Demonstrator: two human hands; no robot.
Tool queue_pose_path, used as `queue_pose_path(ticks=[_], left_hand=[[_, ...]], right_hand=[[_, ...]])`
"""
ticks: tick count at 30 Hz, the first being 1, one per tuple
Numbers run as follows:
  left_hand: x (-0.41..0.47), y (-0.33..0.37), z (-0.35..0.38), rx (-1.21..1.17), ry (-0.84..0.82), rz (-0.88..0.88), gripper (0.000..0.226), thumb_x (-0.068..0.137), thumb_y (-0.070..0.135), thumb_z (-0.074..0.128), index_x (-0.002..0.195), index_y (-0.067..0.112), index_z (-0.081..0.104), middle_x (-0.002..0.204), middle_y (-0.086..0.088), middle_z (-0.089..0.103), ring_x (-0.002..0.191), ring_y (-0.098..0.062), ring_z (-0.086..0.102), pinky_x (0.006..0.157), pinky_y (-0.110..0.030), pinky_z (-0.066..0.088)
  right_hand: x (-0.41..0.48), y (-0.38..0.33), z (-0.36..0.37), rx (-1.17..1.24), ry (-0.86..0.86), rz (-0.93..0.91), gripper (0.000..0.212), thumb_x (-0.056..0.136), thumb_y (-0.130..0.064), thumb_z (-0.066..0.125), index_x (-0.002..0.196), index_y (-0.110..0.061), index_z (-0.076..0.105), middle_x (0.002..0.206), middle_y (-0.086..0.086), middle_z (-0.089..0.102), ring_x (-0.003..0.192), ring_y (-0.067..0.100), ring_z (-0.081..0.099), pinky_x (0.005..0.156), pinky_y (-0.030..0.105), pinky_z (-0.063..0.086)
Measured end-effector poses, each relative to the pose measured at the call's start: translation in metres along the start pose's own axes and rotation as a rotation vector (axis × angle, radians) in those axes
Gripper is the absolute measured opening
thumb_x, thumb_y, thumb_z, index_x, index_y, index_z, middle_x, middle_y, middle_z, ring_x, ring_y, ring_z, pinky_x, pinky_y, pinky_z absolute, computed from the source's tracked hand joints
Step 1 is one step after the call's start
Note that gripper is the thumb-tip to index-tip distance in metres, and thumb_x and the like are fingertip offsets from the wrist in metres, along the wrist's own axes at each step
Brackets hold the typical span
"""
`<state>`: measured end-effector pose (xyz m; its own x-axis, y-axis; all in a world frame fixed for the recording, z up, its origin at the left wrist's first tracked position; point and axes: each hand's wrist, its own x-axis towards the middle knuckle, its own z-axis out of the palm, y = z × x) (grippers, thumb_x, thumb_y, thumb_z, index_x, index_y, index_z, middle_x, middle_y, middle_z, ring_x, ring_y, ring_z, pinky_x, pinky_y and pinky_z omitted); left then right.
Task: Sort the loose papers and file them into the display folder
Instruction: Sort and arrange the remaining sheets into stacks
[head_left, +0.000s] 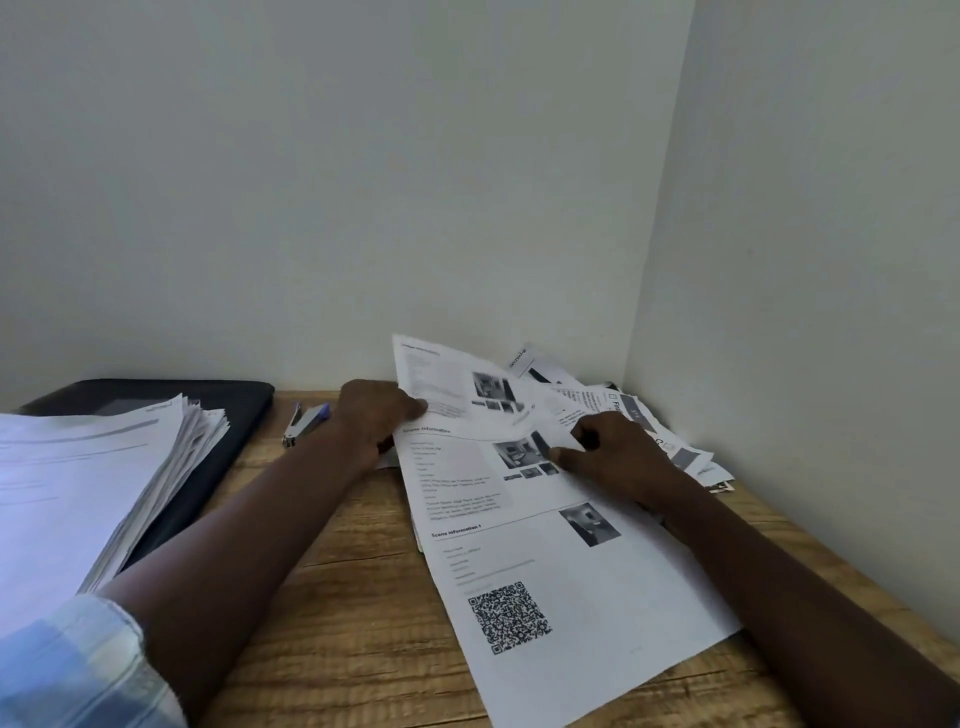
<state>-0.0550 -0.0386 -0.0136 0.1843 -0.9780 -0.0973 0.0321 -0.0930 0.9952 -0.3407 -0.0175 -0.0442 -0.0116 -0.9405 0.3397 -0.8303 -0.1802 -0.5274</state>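
Table (337, 597): wooden, set into a wall corner.
Loose papers (571, 582): spread on the right, reaching the corner.
Paper stack (78, 493): left, lying on the folder.
Display folder (228, 410): dark, flat, far left.
Raised sheet (447, 384): tilted up above the loose papers.
Left hand (374, 415): pinches the raised sheet's left edge.
Right hand (618, 457): apart from the left, on the loose papers, fingers bent; grip unclear.
Stapler (304, 421): between folder and left hand.

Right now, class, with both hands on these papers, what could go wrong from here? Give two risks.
One: the left hand pinches a raised sheet by one edge while the right hand rests on the pages beside it; a tug could crease or tear it. Two: the stack lies fanned over the black folder, close to the left arm; a nudge might spill it.
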Motion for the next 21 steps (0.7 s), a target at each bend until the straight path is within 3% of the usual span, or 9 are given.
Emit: queue_pose_path(ticks=[7,13,17,21], left_hand=[[0.000,-0.005,-0.010,0.000,-0.162,0.062,0.032,0.095,-0.008,0.055,0.116,0.008,0.074,0.110,-0.015,0.077,0.092,-0.030,0.070,0.082,-0.040,0.059],[-0.003,-0.005,-0.009,0.005,-0.217,0.044,0.029,0.098,0.002,0.057,0.116,0.014,0.076,0.111,-0.010,0.078,0.096,-0.028,0.071,0.081,-0.040,0.059],[-0.005,-0.006,-0.008,-0.014,-0.205,0.026,0.028,0.097,0.007,0.056,0.115,0.014,0.076,0.115,-0.013,0.076,0.109,-0.035,0.070,0.094,-0.048,0.056],[-0.005,-0.008,-0.009,-0.029,-0.197,0.033,0.029,0.100,0.016,0.053,0.117,0.008,0.075,0.114,-0.013,0.076,0.098,-0.030,0.068,0.089,-0.044,0.057]], right_hand=[[0.009,0.004,-0.006,0.398,0.159,0.109,0.031,0.090,-0.021,0.072,0.064,-0.017,0.056,0.057,-0.012,0.054,0.060,0.010,0.050,0.059,0.028,0.036],[0.009,0.002,-0.004,0.551,0.153,0.146,0.015,0.088,-0.015,0.073,0.075,-0.009,0.068,0.069,-0.001,0.066,0.065,0.015,0.056,0.067,0.031,0.044],[0.007,-0.001,-0.005,0.603,0.148,0.142,0.016,0.090,-0.014,0.071,0.075,-0.010,0.067,0.067,-0.003,0.061,0.062,0.014,0.051,0.064,0.029,0.039],[0.009,-0.001,-0.005,0.692,0.194,0.168,0.018,0.090,-0.014,0.070,0.072,-0.014,0.069,0.075,-0.001,0.070,0.071,0.017,0.060,0.071,0.032,0.045]])
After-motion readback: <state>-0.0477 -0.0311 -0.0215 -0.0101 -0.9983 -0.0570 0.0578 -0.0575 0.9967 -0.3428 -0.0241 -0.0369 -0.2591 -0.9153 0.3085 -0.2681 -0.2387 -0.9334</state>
